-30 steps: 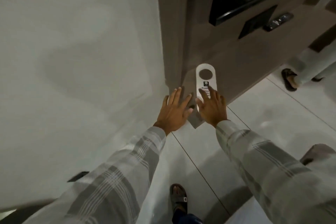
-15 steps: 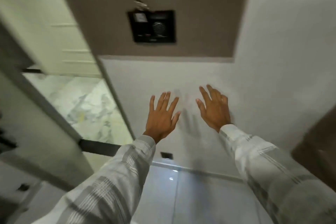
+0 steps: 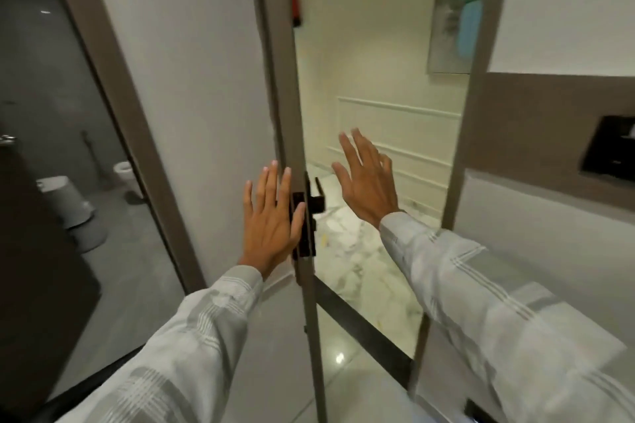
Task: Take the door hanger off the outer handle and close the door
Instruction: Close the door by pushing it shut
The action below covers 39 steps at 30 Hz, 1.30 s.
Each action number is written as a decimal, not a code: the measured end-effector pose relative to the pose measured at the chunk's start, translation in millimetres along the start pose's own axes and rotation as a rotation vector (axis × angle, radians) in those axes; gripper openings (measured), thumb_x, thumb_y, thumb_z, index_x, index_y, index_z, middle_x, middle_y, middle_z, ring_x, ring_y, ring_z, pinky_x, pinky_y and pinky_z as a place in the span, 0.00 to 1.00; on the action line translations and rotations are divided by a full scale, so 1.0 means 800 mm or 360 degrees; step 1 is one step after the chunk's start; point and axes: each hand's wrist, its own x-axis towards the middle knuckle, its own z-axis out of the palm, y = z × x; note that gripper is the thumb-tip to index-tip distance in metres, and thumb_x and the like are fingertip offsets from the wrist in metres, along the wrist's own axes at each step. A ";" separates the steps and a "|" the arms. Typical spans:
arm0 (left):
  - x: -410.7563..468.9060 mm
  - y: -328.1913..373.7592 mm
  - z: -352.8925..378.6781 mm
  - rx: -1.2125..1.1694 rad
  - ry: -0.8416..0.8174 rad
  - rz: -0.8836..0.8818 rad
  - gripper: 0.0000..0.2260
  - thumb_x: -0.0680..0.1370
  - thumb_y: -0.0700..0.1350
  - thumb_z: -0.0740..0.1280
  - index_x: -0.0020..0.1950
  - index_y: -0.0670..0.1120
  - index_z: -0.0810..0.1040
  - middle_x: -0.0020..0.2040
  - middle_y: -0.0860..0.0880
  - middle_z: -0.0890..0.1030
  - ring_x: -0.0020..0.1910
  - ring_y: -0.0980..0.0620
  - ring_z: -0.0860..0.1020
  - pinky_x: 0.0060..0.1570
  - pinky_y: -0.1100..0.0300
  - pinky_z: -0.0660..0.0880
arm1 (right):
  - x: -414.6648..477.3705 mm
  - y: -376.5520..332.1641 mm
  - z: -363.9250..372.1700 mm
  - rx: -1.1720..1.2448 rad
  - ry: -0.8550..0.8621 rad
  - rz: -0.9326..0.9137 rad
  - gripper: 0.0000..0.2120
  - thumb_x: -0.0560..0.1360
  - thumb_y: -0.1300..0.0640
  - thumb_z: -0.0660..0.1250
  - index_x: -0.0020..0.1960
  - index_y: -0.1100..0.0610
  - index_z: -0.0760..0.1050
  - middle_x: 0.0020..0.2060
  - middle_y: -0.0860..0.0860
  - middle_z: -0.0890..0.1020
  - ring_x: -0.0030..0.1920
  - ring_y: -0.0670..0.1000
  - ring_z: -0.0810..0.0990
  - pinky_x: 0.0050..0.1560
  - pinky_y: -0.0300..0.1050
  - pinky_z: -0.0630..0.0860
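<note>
The door (image 3: 206, 79), pale with a grey-brown edge, stands ajar; both hands' fingers (image 3: 271, 182) are spread, grasping nothing.

Two hands — left hand (image 3: 271, 220) and right hand (image 3: 367, 182) — flank one door (image 3: 213, 79). Left of the door: one toilet (image 3: 123, 171), one bin (image 3: 74, 204). Right of it — one picture (image 3: 458, 21).
</note>
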 end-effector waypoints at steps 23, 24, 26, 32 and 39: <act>0.094 0.033 0.109 -0.0397 -0.0219 0.0503 0.38 0.78 0.66 0.52 0.80 0.46 0.42 0.82 0.48 0.46 0.80 0.51 0.43 0.78 0.44 0.48 | 0.129 0.069 0.006 -0.0519 0.0553 -0.0598 0.33 0.79 0.47 0.59 0.79 0.62 0.56 0.78 0.61 0.60 0.79 0.59 0.57 0.79 0.57 0.54; 0.099 0.040 0.119 -0.0415 -0.0223 0.0482 0.38 0.79 0.66 0.52 0.80 0.46 0.42 0.82 0.48 0.46 0.80 0.51 0.42 0.78 0.44 0.48 | 0.128 0.080 0.002 -0.0572 0.0568 -0.0576 0.33 0.80 0.46 0.58 0.79 0.61 0.56 0.79 0.60 0.60 0.79 0.58 0.57 0.79 0.57 0.54; 0.101 0.060 0.146 -0.0483 -0.0243 0.0421 0.37 0.79 0.65 0.52 0.80 0.46 0.42 0.82 0.48 0.45 0.80 0.53 0.41 0.78 0.46 0.47 | 0.127 0.105 -0.002 -0.0673 0.0626 -0.0540 0.32 0.81 0.46 0.56 0.79 0.61 0.55 0.79 0.59 0.59 0.79 0.56 0.56 0.79 0.57 0.52; 0.114 0.131 0.202 -0.0676 -0.0355 0.0347 0.35 0.80 0.64 0.49 0.80 0.46 0.42 0.81 0.48 0.46 0.80 0.54 0.42 0.79 0.51 0.45 | 0.122 0.164 0.001 -0.0993 0.0563 -0.0384 0.32 0.80 0.60 0.58 0.80 0.62 0.49 0.80 0.57 0.54 0.81 0.54 0.53 0.80 0.53 0.45; 0.164 0.158 0.241 -0.0721 -0.0616 0.0422 0.32 0.81 0.64 0.48 0.79 0.52 0.41 0.81 0.49 0.50 0.80 0.53 0.47 0.79 0.49 0.47 | 0.136 0.233 -0.027 -0.1428 0.0324 -0.0207 0.28 0.84 0.56 0.51 0.80 0.65 0.47 0.81 0.59 0.50 0.81 0.55 0.49 0.78 0.51 0.40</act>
